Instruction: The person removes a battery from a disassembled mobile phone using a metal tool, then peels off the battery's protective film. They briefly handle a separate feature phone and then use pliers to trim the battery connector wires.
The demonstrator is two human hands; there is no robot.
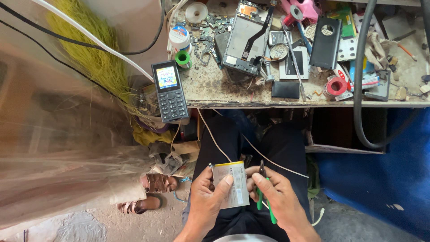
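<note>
Our left hand [207, 197] grips phone battery [231, 184] over lap; right hand [277, 197] clamps green-handled pliers [264, 197] beside it. Cluttered table [224, 92] above, keypad phone [169, 91] at edge.

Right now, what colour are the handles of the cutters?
Green, seen in the head view: cutters.

A cluttered desk [224, 92] runs across the top. On it lies an opened phone frame [245, 38] with its ribbon cable showing, a dark phone back cover [325, 42], a red tape roll [336, 86] and a green spool [182, 58]. A keypad phone [169, 91] with a lit screen overhangs the desk's left edge. Brown sandals [150, 192] sit on the floor below, and a thick grey hose [358, 89] hangs at the right.
</note>
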